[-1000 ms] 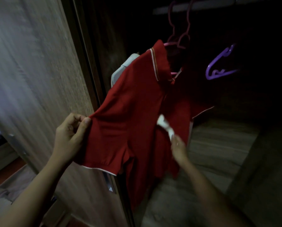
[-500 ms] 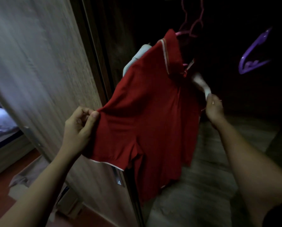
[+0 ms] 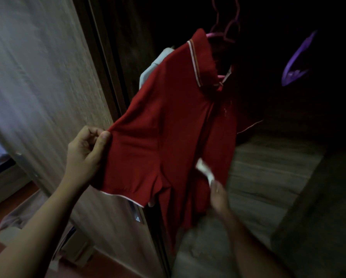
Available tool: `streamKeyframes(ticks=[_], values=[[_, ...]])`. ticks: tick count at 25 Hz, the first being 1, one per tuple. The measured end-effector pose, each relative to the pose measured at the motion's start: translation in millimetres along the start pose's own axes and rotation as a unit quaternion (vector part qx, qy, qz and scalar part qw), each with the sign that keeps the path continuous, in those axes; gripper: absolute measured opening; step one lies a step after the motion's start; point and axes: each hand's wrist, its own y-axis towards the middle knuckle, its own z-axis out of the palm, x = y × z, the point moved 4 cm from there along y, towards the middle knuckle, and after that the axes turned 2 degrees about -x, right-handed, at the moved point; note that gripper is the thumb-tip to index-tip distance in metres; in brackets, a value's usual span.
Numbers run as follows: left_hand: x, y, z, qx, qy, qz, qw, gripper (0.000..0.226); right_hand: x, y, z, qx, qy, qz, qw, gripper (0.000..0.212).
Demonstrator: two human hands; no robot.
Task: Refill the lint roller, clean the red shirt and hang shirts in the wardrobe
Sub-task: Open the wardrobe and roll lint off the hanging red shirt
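A red polo shirt (image 3: 168,125) with a white-striped collar hangs on a pink hanger (image 3: 224,35) inside the dark wardrobe. My left hand (image 3: 86,153) pinches the edge of its left sleeve and holds it stretched outward. My right hand (image 3: 218,194), blurred, grips the handle of a white lint roller (image 3: 205,170) whose head lies against the lower front of the shirt. A pale shirt (image 3: 160,59) hangs just behind the red one, mostly hidden.
A wood-grain wardrobe door (image 3: 47,87) stands at the left, close to my left hand. A purple hanger (image 3: 296,63) hangs at the right in the dark interior. A wooden wardrobe shelf (image 3: 268,177) lies below the shirt. Cloth (image 3: 17,213) lies on the reddish floor at lower left.
My right hand has brought the lint roller down from near the collar to the lower front of the shirt. My left hand keeps its pinch on the sleeve.
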Motion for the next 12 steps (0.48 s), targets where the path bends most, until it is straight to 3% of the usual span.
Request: streamKeyframes(ticks=[2, 5, 9, 11, 12], values=[[2.6, 1.3, 1.7, 0.000, -0.015, -0.009, 1.000, 0.017, 101.0, 36.5, -46.9, -0.043, 0.021, 0.014, 0.999, 0.036], [1.4, 0.5, 3.4, -0.003, -0.009, -0.004, 1.000, 0.021, 163.7, 80.4, -88.4, -0.091, 0.037, -0.047, 0.994, 0.035], [2.5, -0.9, 3.7, -0.007, -0.010, 0.001, 1.000, 0.024, 106.2, 27.6, -40.2, -0.032, 0.045, -0.076, 0.996, 0.032], [3.1, -1.1, 3.8, -0.006, -0.002, 0.003, 1.000, 0.025, 36.0, -20.4, -3.8, 0.022, 0.046, 0.003, 0.999, 0.036], [2.8, -1.6, 4.2, -0.008, 0.003, 0.005, 1.000, 0.026, 12.9, -48.0, 5.2, 0.050, 0.042, 0.037, 0.997, 0.028]])
